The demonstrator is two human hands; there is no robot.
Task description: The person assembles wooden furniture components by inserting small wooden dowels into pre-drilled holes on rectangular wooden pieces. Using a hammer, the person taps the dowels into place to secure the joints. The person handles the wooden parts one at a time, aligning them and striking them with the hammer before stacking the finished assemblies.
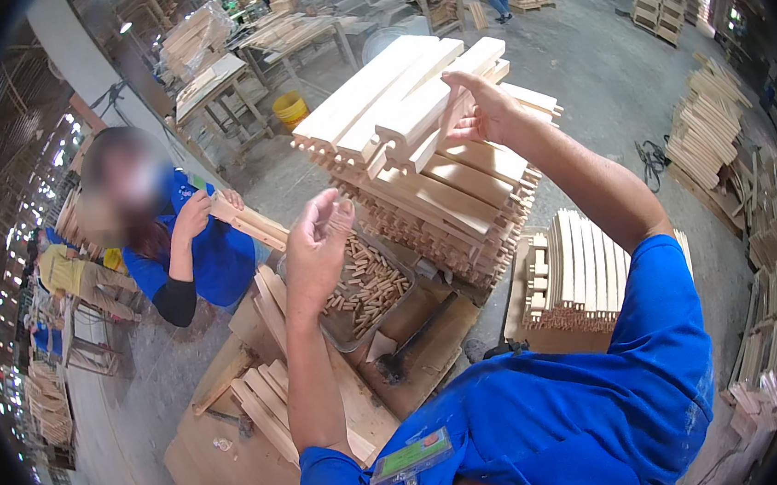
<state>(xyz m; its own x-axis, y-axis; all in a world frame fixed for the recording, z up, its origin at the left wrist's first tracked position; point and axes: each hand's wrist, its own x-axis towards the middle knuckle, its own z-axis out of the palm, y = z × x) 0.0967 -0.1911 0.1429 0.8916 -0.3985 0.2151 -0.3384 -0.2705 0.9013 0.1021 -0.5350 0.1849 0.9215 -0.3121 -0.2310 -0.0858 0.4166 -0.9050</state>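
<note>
My right hand (485, 112) is at the right end of the upper boards on a tall stack of pale wooden boards (438, 178), its fingers and thumb closed around the end of one wooden board (453, 117). Pegs stick out from many board ends. Over the near left side of the stack, my left hand (319, 239) is raised with curved fingers apart, holding nothing. Below it sits a metal tray (346, 343) of loose wooden dowels (369, 286). A hammer (407, 347) with a dark handle lies beside the tray.
At left, a co-worker in blue (195, 250) holds wooden pieces (248, 220). More slats (278, 400) lie on the worktable (212, 443) near my left arm. A lower board stack (580, 263) stands at right. Behind are a yellow bucket (290, 109) and a pillar (81, 57).
</note>
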